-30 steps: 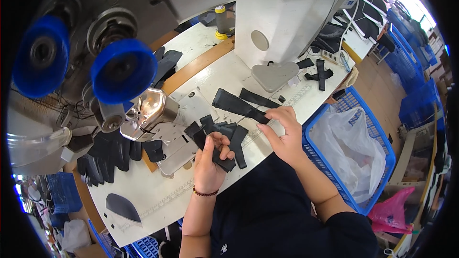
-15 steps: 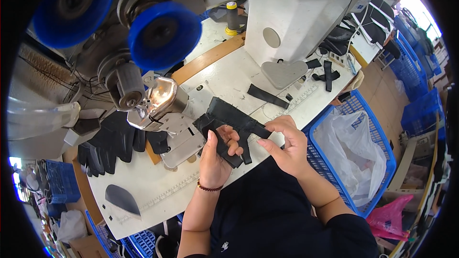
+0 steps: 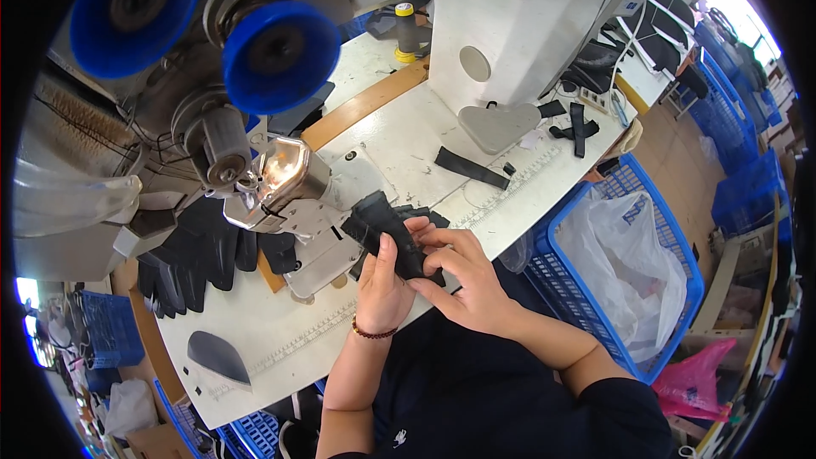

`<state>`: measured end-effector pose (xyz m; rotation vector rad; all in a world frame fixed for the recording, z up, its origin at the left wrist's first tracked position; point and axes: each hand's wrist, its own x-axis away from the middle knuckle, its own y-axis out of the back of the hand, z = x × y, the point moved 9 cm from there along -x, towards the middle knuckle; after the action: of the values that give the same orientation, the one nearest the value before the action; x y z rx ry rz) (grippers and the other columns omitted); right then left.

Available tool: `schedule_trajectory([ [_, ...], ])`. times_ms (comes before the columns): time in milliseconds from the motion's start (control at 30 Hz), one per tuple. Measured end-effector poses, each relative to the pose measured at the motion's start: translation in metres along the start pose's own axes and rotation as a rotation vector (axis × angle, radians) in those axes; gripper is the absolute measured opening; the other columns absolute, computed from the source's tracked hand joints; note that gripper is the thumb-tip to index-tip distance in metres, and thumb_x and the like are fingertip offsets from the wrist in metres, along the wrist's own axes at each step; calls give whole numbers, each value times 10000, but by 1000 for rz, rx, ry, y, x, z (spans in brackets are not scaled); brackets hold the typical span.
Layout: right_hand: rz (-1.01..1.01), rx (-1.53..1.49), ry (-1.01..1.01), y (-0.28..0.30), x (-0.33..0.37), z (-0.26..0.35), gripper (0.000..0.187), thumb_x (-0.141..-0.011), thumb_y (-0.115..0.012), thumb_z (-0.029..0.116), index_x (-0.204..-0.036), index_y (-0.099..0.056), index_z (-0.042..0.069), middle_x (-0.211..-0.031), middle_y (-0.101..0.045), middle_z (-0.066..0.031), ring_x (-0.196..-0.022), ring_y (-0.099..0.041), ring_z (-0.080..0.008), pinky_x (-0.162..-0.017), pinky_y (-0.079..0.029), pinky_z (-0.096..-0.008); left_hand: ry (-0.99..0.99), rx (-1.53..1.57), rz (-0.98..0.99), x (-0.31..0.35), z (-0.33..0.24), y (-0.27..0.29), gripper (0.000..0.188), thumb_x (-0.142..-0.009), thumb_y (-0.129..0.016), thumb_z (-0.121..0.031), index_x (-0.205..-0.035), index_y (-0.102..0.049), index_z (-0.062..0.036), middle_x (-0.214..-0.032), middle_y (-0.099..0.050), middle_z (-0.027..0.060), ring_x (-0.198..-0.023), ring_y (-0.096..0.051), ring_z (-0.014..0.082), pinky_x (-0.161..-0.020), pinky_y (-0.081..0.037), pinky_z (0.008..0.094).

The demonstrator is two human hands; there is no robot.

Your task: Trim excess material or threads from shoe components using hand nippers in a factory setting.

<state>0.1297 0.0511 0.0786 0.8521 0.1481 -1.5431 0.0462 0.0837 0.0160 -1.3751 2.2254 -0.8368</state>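
My left hand [image 3: 384,289], with a beaded bracelet at the wrist, is closed round a bundle of black fabric strips [image 3: 374,219] above the table's front edge. The fingers of my right hand [image 3: 469,287] are bent and pinch the bundle's near right side. Its lower part is partly hidden by both hands. Just beyond, to the left, stands the sewing machine's lit metal head [image 3: 289,170]. A loose black strip [image 3: 472,168] lies on the white table past my right hand.
Black curved fabric pieces [image 3: 200,246] are heaped left of the machine. A dark rounded piece [image 3: 217,355] lies at the near left. Two crossed black strips [image 3: 578,130] sit at the far right. A blue basket [image 3: 548,242] lined with white plastic stands to my right; blue thread wheels [image 3: 280,55] overhang the upper left.
My right hand has moved left, closer to my left hand. The black strips, previously spread out between both hands, are now gathered closer together.
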Motion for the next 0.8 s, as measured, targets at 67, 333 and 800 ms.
schedule_trajectory([
  [67, 75, -93, -64, -7, 2, -7, 194, -642, -674, 61, -719, -499, 29, -856, -551, -120, -763, -528, -234, -681, -406, -275, -48, -92, -42, 1, 0, 0, 455, -901, -295, -347, -1121, -407, 35, -1161, -423, 155, -1067, -428, 230, -886, -365, 349],
  [333, 188, -710, -434, -30, 28, -43, 188, -656, -666, 10, -680, -481, 32, -863, -551, -70, -801, -503, -107, -693, -390, -233, -84, -365, 30, 4, 1, -7, 478, -911, -248, -336, -1168, -365, 49, -1185, -399, 154, -1063, -417, 203, -889, -342, 318],
  [800, 24, 67, -348, 60, 1, -95, 173, -578, -607, 51, -576, -437, 25, -563, -461, -21, -546, -436, -121, -515, -349, -235, -340, -842, -391, 17, -64, 40, 400, -834, -486, -187, -1153, -405, 40, -1149, -459, 146, -1051, -444, 225, -902, -328, 332],
])
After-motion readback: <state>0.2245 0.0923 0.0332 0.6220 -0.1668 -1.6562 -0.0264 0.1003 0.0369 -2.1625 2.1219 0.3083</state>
